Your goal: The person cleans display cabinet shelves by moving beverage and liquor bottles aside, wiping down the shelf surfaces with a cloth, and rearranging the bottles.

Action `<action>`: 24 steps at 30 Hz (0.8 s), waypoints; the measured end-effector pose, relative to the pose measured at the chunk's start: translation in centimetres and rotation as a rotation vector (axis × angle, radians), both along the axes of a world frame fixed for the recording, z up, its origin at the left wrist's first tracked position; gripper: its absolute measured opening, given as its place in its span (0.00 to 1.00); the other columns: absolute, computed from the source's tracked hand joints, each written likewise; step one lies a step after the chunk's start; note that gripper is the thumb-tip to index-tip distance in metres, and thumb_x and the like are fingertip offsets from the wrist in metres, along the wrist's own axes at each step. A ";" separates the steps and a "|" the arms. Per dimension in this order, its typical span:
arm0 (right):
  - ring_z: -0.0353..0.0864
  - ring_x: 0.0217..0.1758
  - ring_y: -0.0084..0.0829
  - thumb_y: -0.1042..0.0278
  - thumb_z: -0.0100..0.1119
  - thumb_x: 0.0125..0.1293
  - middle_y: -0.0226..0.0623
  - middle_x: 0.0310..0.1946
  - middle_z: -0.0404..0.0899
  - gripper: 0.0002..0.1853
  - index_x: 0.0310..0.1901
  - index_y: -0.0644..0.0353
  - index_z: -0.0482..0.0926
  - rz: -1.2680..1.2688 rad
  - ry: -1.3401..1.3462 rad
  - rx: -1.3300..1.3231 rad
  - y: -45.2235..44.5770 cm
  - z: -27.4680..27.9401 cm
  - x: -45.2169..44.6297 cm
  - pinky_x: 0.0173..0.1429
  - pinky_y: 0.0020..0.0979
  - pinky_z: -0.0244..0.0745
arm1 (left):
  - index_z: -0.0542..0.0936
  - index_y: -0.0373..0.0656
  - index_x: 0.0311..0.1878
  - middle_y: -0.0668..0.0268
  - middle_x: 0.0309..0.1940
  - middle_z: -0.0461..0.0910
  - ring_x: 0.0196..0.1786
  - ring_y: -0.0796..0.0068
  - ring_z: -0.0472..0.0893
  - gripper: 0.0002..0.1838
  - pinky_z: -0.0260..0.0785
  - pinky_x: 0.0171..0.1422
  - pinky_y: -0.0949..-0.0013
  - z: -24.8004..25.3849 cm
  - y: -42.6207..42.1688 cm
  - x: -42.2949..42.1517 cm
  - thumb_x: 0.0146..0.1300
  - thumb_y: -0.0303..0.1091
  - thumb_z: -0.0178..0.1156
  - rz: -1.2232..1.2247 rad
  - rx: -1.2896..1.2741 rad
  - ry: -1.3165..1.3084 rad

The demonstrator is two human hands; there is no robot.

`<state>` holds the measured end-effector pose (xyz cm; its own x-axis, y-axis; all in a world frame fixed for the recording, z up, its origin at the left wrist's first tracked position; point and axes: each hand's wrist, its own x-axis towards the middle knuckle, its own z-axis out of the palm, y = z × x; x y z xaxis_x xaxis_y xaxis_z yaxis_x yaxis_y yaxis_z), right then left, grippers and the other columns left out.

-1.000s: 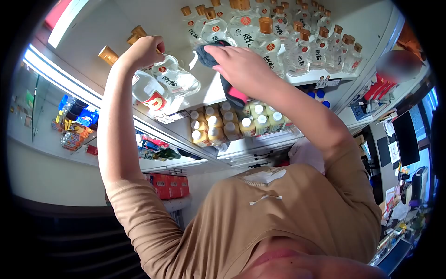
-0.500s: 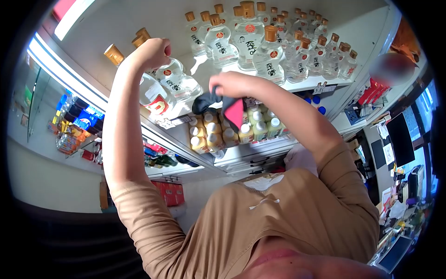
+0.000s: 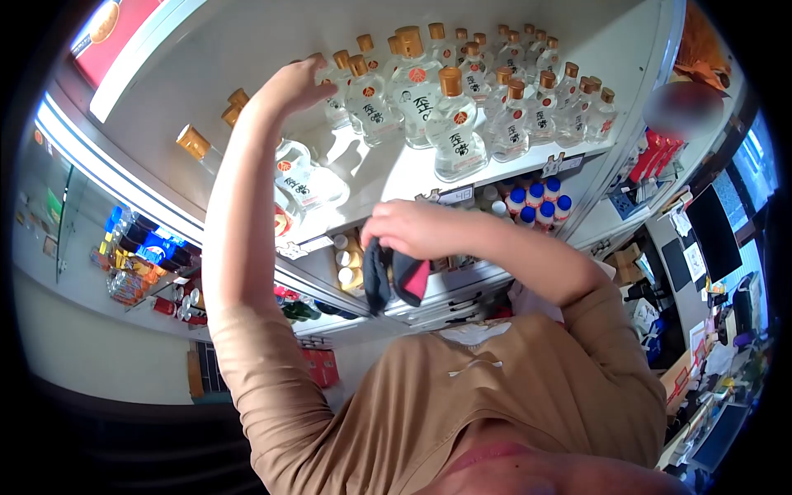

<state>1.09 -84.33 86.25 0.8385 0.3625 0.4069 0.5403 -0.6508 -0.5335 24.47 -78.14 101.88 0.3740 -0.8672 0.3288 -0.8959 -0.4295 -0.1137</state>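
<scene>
My left hand (image 3: 295, 85) is raised over the upper white shelf (image 3: 384, 169), its fingers apart beside the nearest clear gold-capped bottles (image 3: 374, 111). Below its wrist, more clear bottles (image 3: 304, 181) stand at the shelf's left part, partly hidden by my forearm. My right hand (image 3: 412, 229) is closed on a dark grey and pink cloth (image 3: 396, 276), which hangs in front of the lower shelf. Many clear bottles with gold caps (image 3: 459, 140) stand upright on the right side of the upper shelf.
On the lower shelf are yellowish bottles with white caps (image 3: 349, 268) and blue-capped bottles (image 3: 536, 202). Price tags line the shelf's front edge. A glass-fronted case with drinks (image 3: 157, 247) is at the left. A desk with a dark monitor (image 3: 711, 243) stands at the right.
My left hand has left the bottles at the left and moved right, its fingers opening. My right hand has lowered with the cloth, away from the upper shelf. The view has shifted slightly.
</scene>
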 end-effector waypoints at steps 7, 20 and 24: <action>0.73 0.47 0.40 0.75 0.56 0.58 0.38 0.39 0.73 0.10 0.43 0.55 0.77 -0.149 0.047 0.029 -2.7 -4.1 -4.1 0.53 0.37 0.68 | 0.64 0.45 0.67 0.57 0.42 0.81 0.38 0.67 0.83 0.41 0.75 0.50 0.65 -0.6 -9.0 -0.5 0.54 0.56 0.61 0.337 -0.036 0.357; 0.73 0.47 0.42 0.73 0.53 0.58 0.39 0.38 0.73 0.09 0.41 0.58 0.76 -0.256 0.088 0.135 -5.0 -8.4 -6.4 0.51 0.38 0.70 | 0.78 0.47 0.54 0.58 0.55 0.76 0.59 0.63 0.76 0.19 0.68 0.60 0.63 -1.0 -13.5 1.0 0.60 0.35 0.52 0.609 0.134 0.107; 0.74 0.46 0.41 0.73 0.54 0.58 0.38 0.38 0.73 0.09 0.41 0.57 0.76 -0.238 0.060 0.153 -5.3 -8.5 -6.8 0.50 0.38 0.70 | 0.78 0.40 0.52 0.54 0.54 0.76 0.57 0.57 0.76 0.18 0.69 0.58 0.62 -1.1 -13.0 1.2 0.59 0.30 0.51 0.556 0.078 0.097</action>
<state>-5.75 -89.59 77.80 0.9170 0.0905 0.3885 0.3460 -0.6649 -0.6619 25.67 -91.12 100.78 0.8067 -0.5513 0.2129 -0.5450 -0.8333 -0.0929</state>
